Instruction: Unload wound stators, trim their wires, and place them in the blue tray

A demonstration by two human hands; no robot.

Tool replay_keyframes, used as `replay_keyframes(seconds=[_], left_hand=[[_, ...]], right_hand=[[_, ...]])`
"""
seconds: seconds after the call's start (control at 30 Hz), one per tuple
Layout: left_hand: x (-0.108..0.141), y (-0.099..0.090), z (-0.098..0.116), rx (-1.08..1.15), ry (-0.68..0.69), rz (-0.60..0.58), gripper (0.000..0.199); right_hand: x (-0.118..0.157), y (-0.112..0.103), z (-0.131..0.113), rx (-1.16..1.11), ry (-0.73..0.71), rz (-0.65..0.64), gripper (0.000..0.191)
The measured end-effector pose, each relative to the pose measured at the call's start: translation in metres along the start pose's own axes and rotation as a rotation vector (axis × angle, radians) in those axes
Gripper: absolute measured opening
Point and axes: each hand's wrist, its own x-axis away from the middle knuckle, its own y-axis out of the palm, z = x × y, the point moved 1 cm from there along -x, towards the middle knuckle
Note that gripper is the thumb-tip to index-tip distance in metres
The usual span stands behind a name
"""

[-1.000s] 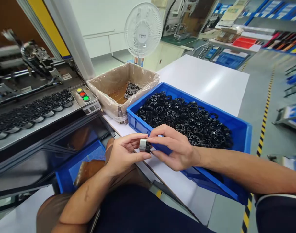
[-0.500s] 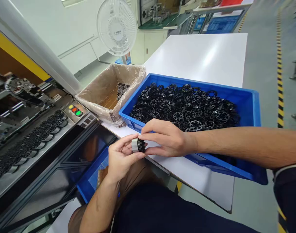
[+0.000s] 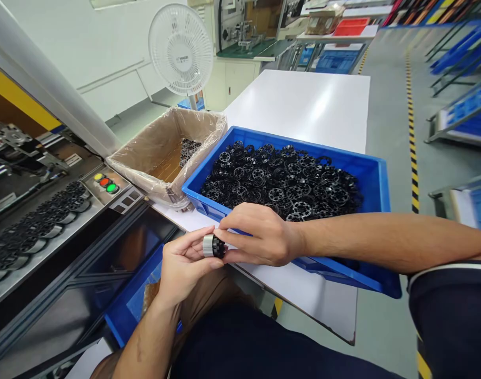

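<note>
Between my two hands is a small cylinder, a silver metal ring (image 3: pixel 208 246) with a black toothed plastic end piece (image 3: pixel 218 246) on its right side. My left hand (image 3: pixel 185 263) grips the silver ring between thumb and fingers. The fingertips of my right hand (image 3: pixel 260 237) pinch the black end piece from the right. Just beyond my right hand stands a blue bin (image 3: pixel 382 184) heaped with black ring-shaped plastic parts (image 3: pixel 280 181). My right forearm crosses over the bin's near side.
A plastic-lined carton (image 3: pixel 146 142) stands left of the bin. Further left, a machine holds rows of similar parts (image 3: pixel 35 231) beside a panel with yellow, red and green buttons (image 3: pixel 104 182). A white fan (image 3: pixel 181 50) rises behind the white table (image 3: pixel 303 105).
The camera view has shifted slightly, so the scene sits further left. Both hands keep the same hold on the silver-and-black part.
</note>
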Motion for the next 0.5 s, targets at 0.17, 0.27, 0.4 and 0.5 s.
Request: replay_keyframes(seconds=[0.17,0.27,0.4,0.5], left_hand=[[-0.001,-0.001,-0.002,-0.007,-0.045,0.005,0.052],[0.001,-0.002,-0.003,-0.006,-0.045,-0.04,0.05],[0.008,-0.001,-0.004,-0.029,0.004,-0.132,0.046],[0.013,0.001,-0.005,-0.13,0.029,-0.186,0.044]], right_hand=[[0.002,0.002,-0.001,-0.021,0.017,0.004,0.026],[0.004,0.004,0.0,-0.094,0.04,0.021,0.026],[0.005,0.009,0.003,-0.324,0.246,0.019,0.041],[0.005,0.011,0.015,-0.44,0.396,-0.034,0.05]])
